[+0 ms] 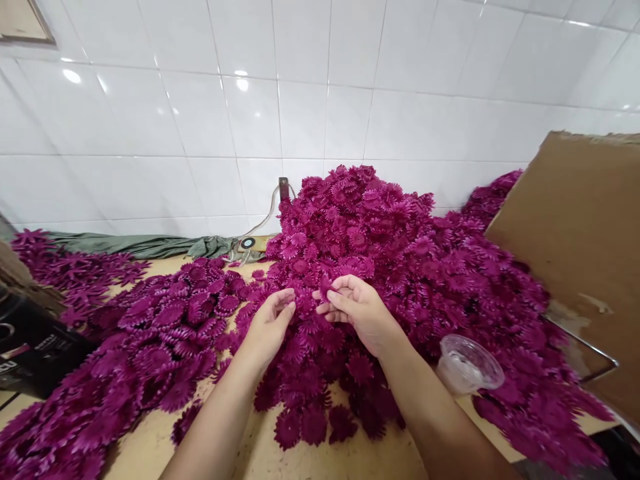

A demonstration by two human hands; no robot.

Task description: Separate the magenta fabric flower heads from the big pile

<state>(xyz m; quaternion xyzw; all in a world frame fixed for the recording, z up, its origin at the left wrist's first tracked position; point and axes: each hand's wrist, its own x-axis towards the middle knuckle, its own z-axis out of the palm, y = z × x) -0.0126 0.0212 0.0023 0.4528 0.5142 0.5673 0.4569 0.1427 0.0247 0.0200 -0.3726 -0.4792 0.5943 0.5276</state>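
My right hand [357, 310] is closed in a pinch on a small magenta artificial flower piece [325, 287], its thumb and bent fingers around it. Left of it, my left hand [273, 323] has loosely curled fingers, with a gap between thumb and forefinger and nothing visible in it. Both hands hover over the front of a large heap of magenta flower pieces [360, 220]. The pieces are round with fringed, toothed edges. Some lie loose on the yellowish tabletop [280, 460] below my hands.
A clear plastic cup [470, 365] stands by my right forearm. Cardboard [575, 247] leans at right. More flower pieces [160, 333] spread at left, beside a black container [37, 347]. Green cloth [145, 245] and a corded yellowish device [250, 245] lie along the tiled wall [240, 120].
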